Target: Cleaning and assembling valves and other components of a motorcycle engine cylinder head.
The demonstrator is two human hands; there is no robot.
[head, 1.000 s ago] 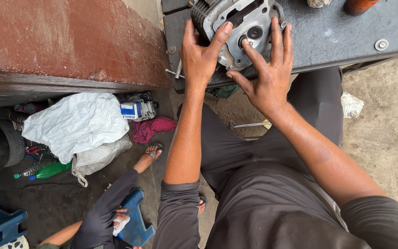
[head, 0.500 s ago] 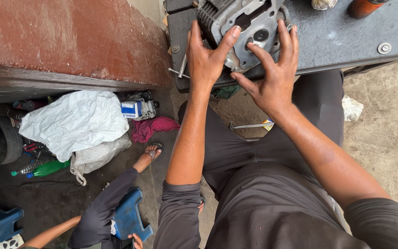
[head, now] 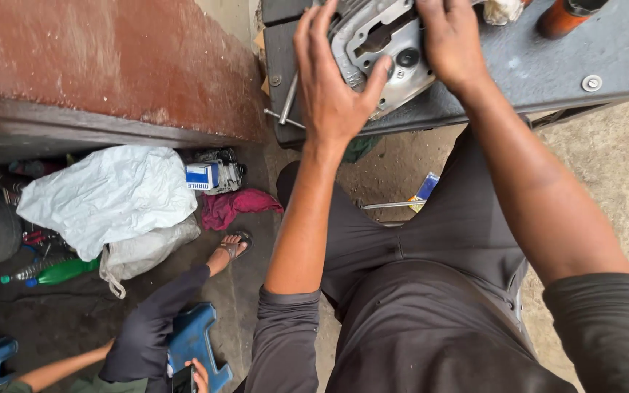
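Concrete floor spreads below your arms, and a rust-red slab fills the space to the left of your left hand. Just under both hands runs the grey metal workbench, bolted at its edge.

On that bench, between your palms, sits the aluminium engine casting, finned on its upper left and pale on its machined face. Your left hand is spread wide, fingers fanned over the casting's left side with the thumb pressed against its lower edge. Your right hand lies on its right side, fingers curled over the top; how firmly they clamp cannot be told, since the fingertips run out of view. By the look of it you are steadying or turning the casting on the bench, and any next move would call for an even grip from both sides so it does not slide off the edge.

Below your left elbow lie a white sack, a crimson rag and a green bottle. Another person's sandalled foot and dark trouser leg sit beside a blue stool.

Thin steel rods poke out left of your left wrist. An orange bottle right of your right hand is cut off at the top, as is the casting's upper part.
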